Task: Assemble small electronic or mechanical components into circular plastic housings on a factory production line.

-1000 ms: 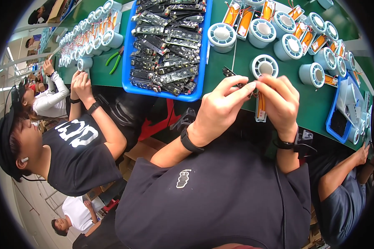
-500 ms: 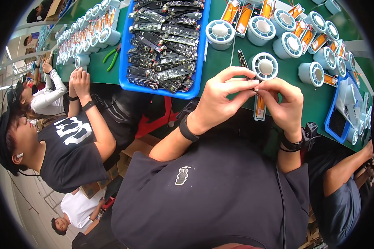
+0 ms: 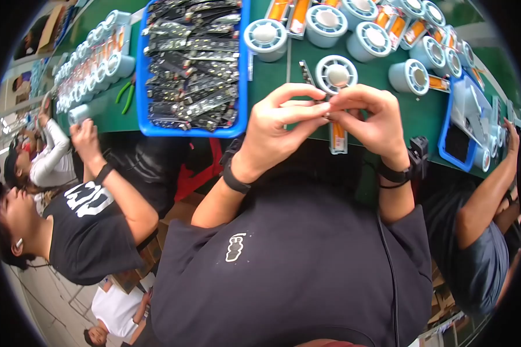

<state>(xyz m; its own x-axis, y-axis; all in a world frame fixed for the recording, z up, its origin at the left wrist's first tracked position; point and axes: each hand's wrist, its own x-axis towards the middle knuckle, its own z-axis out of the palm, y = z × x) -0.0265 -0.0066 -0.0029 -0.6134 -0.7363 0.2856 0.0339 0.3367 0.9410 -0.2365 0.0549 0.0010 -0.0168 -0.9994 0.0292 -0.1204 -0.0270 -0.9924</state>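
Note:
My left hand [image 3: 285, 128] is closed, its thumb and fingertips pinching a narrow black circuit board [image 3: 305, 73] whose upper end sticks out beyond the fingers. Against it, my right hand [image 3: 373, 122] is closed in a pinch too; the small thing between its fingertips is hidden. Just behind my fingers stands a light blue round housing [image 3: 336, 75] with a ringed top and pale centre disc. An orange block in a light frame [image 3: 338, 139] shows below my fingertips, at the table's near edge.
A blue tray [image 3: 244, 75] piled with circuit boards lies left, beside green-handled pliers [image 3: 125, 95]. Several blue housings [image 3: 265, 40] with orange blocks and wires fill the back and right. A second blue tray [image 3: 446, 130] stands right. Co-workers sit on both sides; one's hand [image 3: 85, 141] is left.
The whole view has shifted, so the table's things appear farther left. My hands stay together at the same housing, fingertips still pinched, with the right fingers now nearer the left ones.

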